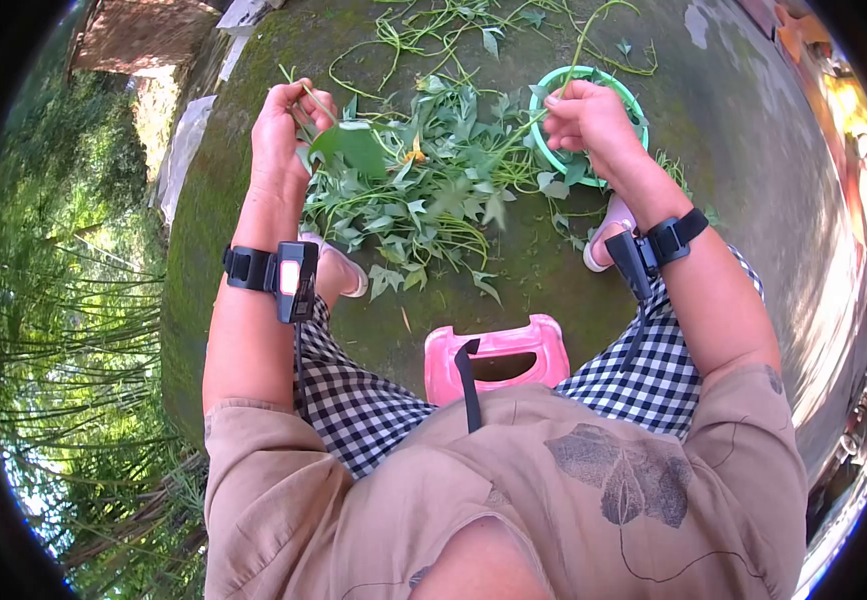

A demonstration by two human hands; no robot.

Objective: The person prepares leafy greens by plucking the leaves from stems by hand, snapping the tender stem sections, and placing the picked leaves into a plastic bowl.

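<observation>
My left hand [291,125] pinches thin green stems, with a broad leaf [355,150] hanging beside the fingers. My right hand [595,122] is closed on a long leafy vine [581,45], which runs up past the fingers and slants down to the left. Between the hands, a heap of leafy green vines [433,215] spreads over the ground, with one yellowed leaf [414,151] in it. Behind my right hand stands a round light-green basket [641,108] with some leaves inside, partly hidden by the hand.
Long bare vines [423,38] lie tangled beyond the heap. My feet in light shoes [608,228] flank the heap. A pink plastic stool [498,370] is between my legs. Mossy concrete [233,190] borders greenery [73,330] on the left. Assorted items [853,110] line the right edge.
</observation>
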